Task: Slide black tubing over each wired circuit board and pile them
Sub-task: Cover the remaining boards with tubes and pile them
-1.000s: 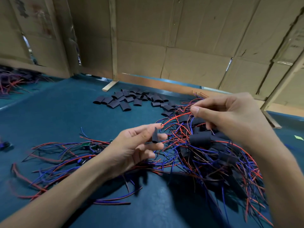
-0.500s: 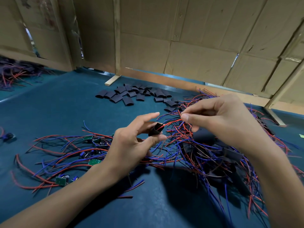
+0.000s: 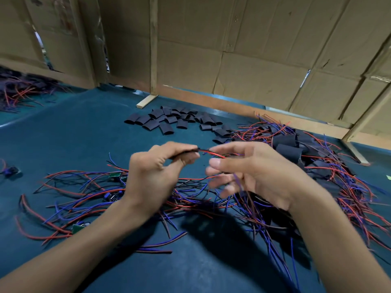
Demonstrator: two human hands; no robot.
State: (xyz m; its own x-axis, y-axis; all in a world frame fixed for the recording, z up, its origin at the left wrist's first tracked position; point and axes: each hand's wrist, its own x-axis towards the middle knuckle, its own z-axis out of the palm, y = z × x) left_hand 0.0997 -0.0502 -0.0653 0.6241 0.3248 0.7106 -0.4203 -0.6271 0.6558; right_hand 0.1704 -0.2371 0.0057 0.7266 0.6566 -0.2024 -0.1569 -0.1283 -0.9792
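My left hand (image 3: 152, 176) pinches a short black tube (image 3: 186, 152) between thumb and fingers, with red wire (image 3: 213, 153) running out of its right end. My right hand (image 3: 254, 172) hovers just right of it, fingers spread and blurred, holding nothing that I can make out. Loose black tubing pieces (image 3: 169, 121) lie at the back of the table. Bare green circuit boards with red and blue wires (image 3: 88, 187) sprawl on the left. A pile of sleeved boards (image 3: 289, 146) lies behind my right hand.
The blue-green table mat (image 3: 63, 140) stretches to cardboard walls (image 3: 232, 60) at the back. A wooden strip (image 3: 146, 101) lies near the wall. Another wire heap (image 3: 19, 92) sits far left, and a small blue part (image 3: 10, 171) lies at the left edge.
My right hand let go of the wire end and opened, fingers spreading. My left hand turned the tube flat, and the wire now runs through it.
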